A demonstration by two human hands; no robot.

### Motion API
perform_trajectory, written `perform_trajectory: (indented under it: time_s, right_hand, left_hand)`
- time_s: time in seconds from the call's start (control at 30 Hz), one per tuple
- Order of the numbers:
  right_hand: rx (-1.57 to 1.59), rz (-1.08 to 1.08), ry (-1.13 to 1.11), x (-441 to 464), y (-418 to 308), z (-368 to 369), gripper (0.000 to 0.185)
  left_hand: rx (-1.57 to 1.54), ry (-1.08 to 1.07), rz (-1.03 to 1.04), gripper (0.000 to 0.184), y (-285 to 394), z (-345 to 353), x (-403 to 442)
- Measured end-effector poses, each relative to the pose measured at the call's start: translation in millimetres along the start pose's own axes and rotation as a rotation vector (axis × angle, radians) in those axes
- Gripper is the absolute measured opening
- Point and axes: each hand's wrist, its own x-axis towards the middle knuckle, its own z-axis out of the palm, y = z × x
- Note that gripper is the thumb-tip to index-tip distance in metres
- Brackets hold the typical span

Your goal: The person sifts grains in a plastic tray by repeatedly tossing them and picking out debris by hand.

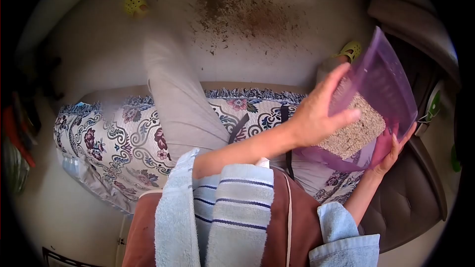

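Starting right up close, draped over a reddish-brown garment: pale blue towelling with dark stripes, perhaps worn to keep dust off. Now out to the hands, above the right side of the lap: holding up a translucent purple plastic bin, clear of the floor. Clamped on its left wall with the left hand, thumb over the inside, fingers up along the rim, seemingly to steady the tilt. And a firm grip lower down on the other side, closed around the wall with the right hand, likely to bear weight. Tipped mouth-first toward the body, so banked up low inside: loose tan grains. Just below, spread wide in beige trousers, maybe for balance. Under those, a cream floral throw with blue-grey fringe, presumably to shield what lies beneath. Off to the right, dark brown tufted leather seating. Farther out, yellow-green clogs, planted well apart on a pale floor. Farthest of all: scattered dark brown crumbs.
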Motion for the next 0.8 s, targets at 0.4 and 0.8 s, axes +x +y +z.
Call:
perform_trajectory:
  time_s: [0.4,0.8]
  right_hand:
    - [0.457,0.181,-0.395,-65,-11,49,0.071]
    - [0.348,0.198,-0.457,-105,-41,46,0.056]
  left_hand:
    - [-0.317,-0.005,0.206,0.076,87,-30,-79]
    - [-0.247,0.313,0.155,0.048,82,-38,-116]
